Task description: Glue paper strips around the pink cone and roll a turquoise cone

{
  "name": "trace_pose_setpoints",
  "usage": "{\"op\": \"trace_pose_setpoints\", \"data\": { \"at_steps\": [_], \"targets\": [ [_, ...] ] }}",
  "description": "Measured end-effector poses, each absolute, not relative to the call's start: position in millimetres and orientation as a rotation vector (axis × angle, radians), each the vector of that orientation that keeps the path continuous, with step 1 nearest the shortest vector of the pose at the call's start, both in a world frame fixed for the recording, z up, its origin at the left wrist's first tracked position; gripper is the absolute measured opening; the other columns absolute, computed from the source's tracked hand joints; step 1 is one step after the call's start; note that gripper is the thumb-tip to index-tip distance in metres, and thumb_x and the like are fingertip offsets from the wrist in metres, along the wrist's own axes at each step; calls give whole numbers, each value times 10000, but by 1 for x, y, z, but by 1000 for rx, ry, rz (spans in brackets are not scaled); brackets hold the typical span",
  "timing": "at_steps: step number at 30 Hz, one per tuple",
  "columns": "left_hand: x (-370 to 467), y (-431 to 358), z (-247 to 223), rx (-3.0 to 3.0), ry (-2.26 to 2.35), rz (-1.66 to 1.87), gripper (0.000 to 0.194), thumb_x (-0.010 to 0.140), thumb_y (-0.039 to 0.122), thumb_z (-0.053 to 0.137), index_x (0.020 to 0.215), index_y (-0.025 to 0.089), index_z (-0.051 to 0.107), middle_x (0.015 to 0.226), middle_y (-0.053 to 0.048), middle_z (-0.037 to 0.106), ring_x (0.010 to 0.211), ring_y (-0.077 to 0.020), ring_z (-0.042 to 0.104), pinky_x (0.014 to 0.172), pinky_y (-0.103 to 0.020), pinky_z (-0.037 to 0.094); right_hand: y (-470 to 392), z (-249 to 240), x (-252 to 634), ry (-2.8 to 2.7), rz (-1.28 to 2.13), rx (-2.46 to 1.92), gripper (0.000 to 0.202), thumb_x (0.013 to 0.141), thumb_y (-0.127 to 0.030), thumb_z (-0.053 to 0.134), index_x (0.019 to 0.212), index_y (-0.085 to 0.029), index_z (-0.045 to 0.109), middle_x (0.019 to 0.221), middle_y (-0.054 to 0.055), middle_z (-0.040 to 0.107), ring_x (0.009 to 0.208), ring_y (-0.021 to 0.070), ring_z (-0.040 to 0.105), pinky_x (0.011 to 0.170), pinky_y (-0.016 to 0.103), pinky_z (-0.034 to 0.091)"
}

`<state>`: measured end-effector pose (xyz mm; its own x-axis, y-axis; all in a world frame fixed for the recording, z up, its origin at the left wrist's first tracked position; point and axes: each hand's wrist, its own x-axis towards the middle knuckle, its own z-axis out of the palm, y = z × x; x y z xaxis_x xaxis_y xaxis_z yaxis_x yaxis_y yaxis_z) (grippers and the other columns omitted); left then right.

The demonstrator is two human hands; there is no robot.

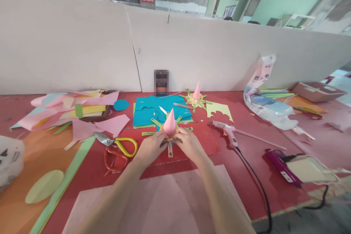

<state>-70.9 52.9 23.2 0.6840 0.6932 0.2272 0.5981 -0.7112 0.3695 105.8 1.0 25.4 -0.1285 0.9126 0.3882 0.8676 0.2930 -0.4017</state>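
Observation:
A paper craft with a pink cone [169,122] at its centre and green patterned strips fanning outward stands in the middle of the table. My left hand [150,148] grips the near left side of its base, fingers closed. From the near right, my right hand [189,143] pinches the same base by a strip. My fingers hide part of the base. Beneath it lies a red paper sheet [204,140], with blue paper [145,117] behind. A similar finished-looking craft with a pink cone [196,92] stands farther back. A craft knife [163,109] lies just behind the held piece.
Left of my hands are scissors [126,146] and a heap of paper scraps [95,106]. On the right lie a hot glue gun [229,131] with its cord, a purple power strip [282,168], a plastic bag [270,109] and a tray [318,91]. A white partition [205,51] stands behind.

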Motion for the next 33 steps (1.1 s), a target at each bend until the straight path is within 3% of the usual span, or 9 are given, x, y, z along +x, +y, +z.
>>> {"op": "trace_pose_setpoints", "data": {
  "at_steps": [15, 33],
  "targets": [
    [-71, 54, 25, 2656, 1052, 513, 125, 845, 299, 455, 872, 222, 549, 956, -4, 621, 812, -138, 603, 612, -218, 415, 3, 17, 114, -1948, 119, -1615, 14, 763, -210, 630, 766, -207, 644, 800, 20, 579, 791, 157, 533, 676, 283, 418],
    [-72, 56, 24, 2646, 1072, 514, 171, 871, 327, 413, 881, 222, 547, 962, -8, 612, 805, -138, 602, 595, -220, 412, 2, 21, 112, -1920, 131, -1604, 74, 779, -264, 613, 827, -218, 646, 828, 26, 575, 819, 165, 530, 708, 291, 417]
  ]
}}
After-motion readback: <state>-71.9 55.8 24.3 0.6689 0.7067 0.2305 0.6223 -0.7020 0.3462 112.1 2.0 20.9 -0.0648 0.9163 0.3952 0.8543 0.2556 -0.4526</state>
